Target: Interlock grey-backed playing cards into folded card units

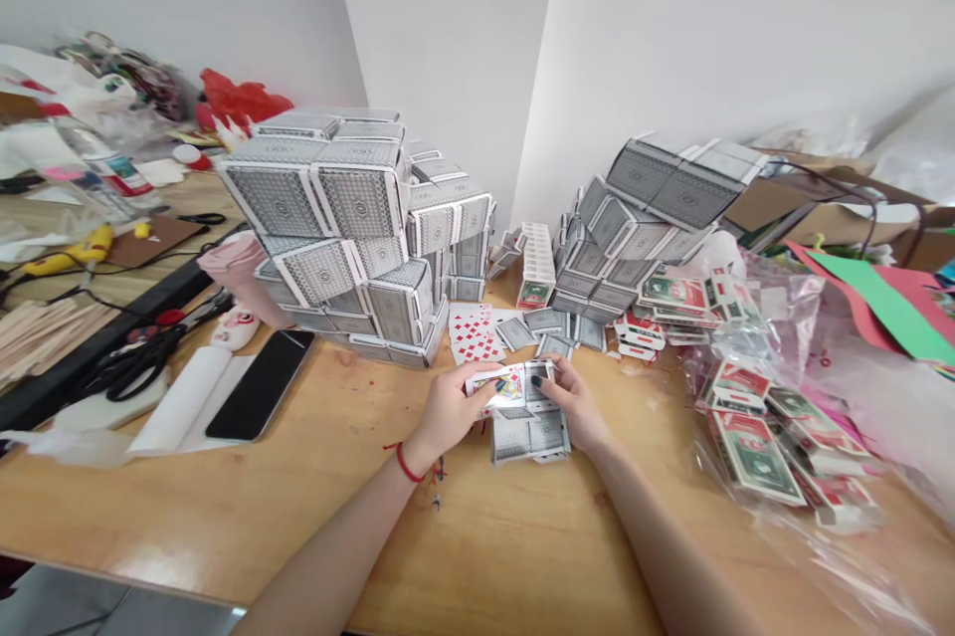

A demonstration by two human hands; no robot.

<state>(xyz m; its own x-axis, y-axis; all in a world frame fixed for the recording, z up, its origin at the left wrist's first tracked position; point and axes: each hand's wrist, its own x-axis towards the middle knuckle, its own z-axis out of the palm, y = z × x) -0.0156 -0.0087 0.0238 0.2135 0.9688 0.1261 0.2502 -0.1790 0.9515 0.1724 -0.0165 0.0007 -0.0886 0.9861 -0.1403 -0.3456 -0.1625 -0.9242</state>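
Note:
My left hand (448,409) and my right hand (574,404) are closed from both sides on a small piece of folded playing cards (514,385), with a face card showing on top. It is held just above a finished card cube (531,435) with grey patterned backs that lies on the wooden table (313,507). A red string bracelet is on my left wrist. A fan of red diamond cards (475,335) lies just beyond my hands.
A tall stack of card cubes (350,238) stands at back left, another heap (642,218) at back right. Boxed card decks in plastic bags (761,437) lie to the right. A black phone (261,383), scissors (141,357) and white paper lie to the left.

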